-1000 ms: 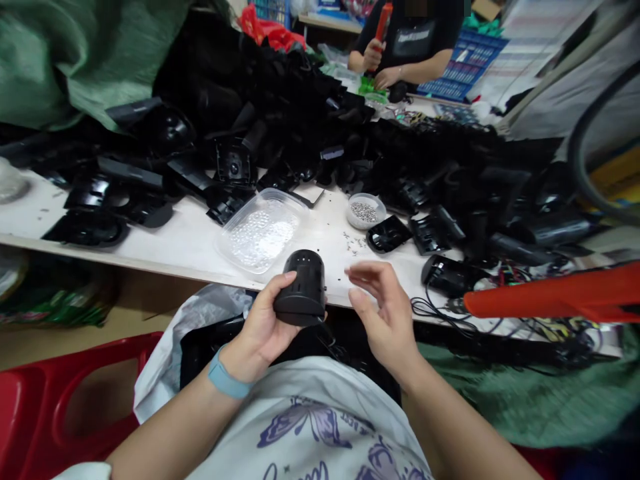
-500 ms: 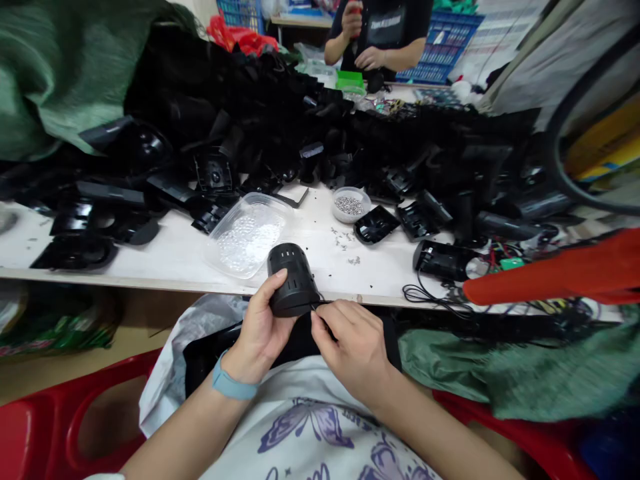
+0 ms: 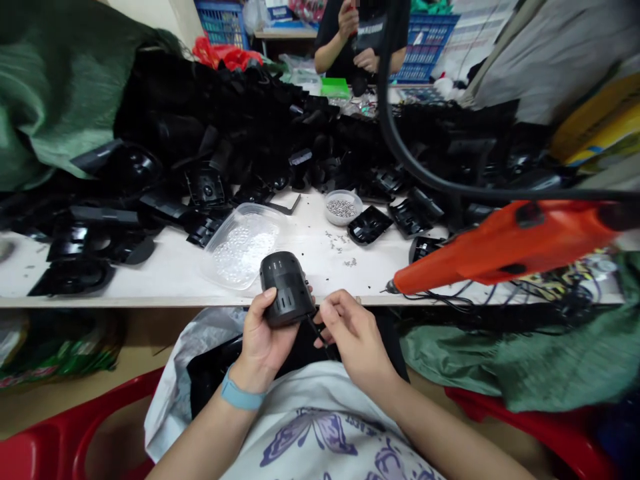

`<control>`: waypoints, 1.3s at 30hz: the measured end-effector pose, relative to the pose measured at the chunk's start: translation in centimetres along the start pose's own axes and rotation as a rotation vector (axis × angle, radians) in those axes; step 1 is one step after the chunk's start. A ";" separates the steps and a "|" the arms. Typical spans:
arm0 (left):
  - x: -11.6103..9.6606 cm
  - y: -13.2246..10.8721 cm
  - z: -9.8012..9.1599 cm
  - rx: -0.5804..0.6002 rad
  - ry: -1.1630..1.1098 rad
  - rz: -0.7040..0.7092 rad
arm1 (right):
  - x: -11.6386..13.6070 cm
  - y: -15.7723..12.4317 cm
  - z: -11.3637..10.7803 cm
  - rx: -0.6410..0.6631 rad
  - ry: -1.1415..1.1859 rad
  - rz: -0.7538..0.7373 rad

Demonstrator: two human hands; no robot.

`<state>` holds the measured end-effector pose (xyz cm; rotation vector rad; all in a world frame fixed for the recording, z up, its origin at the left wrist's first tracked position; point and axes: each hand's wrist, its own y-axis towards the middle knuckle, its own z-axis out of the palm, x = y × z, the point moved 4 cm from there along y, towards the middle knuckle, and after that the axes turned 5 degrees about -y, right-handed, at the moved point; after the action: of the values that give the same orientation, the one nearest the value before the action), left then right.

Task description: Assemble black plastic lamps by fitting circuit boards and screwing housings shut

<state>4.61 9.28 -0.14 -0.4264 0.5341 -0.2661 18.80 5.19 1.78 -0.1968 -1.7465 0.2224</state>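
Purple butterflies mark the white shirt [image 3: 310, 427] closest to view, and a blue wristband [image 3: 242, 394] circles the left wrist. Just ahead, the left hand [image 3: 267, 337] has its fingers closed around a black plastic housing [image 3: 283, 293], thumb pressed along the left side. The housing is a rounded can, tilted, with small slots near its far end and longer slits lower on the side; it sits at the bench's front edge. A black cord [image 3: 314, 326] leaves its near right corner. At that cord, the right hand [image 3: 353, 330] has fingers partly curled, thumb near them; whether they pinch it I cannot tell.

An orange screwdriver [image 3: 480, 250] points its tip toward the right hand. White bench [image 3: 311, 240] shows beyond the housing, dotted with loose screws [image 3: 350, 263]. A clear tub [image 3: 257, 209] of small clear pieces is just behind the housing, left of a cup [image 3: 345, 222] of screws. Black parts [image 3: 260, 120] heap up behind, bounding that strip. Farthest, another person [image 3: 373, 47] is near a green box [image 3: 335, 88] and blue crate [image 3: 425, 43].
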 end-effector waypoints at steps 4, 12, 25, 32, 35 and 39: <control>0.5 0.0 -0.7 0.064 0.126 0.052 | -0.5 0.6 1.3 0.201 0.232 0.175; 1.7 -0.3 -2.3 0.097 0.210 0.014 | -1.1 0.4 2.0 0.190 0.212 0.138; -4.0 0.5 -2.4 0.393 0.372 0.128 | 1.7 -1.3 0.9 -0.001 -0.407 -0.110; -3.0 0.2 -2.4 0.342 0.315 0.224 | 1.1 -1.5 1.6 0.054 -0.300 -0.100; -3.1 -0.1 -2.1 0.329 0.324 0.221 | 0.8 -1.5 1.6 0.038 -0.226 -0.090; -4.8 -0.3 -1.5 0.379 0.477 0.141 | 1.5 -1.6 0.9 0.039 -0.255 -0.143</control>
<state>-0.19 10.22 0.91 0.0513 0.9552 -0.3271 17.64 4.04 3.46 -0.0145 -1.9989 0.1826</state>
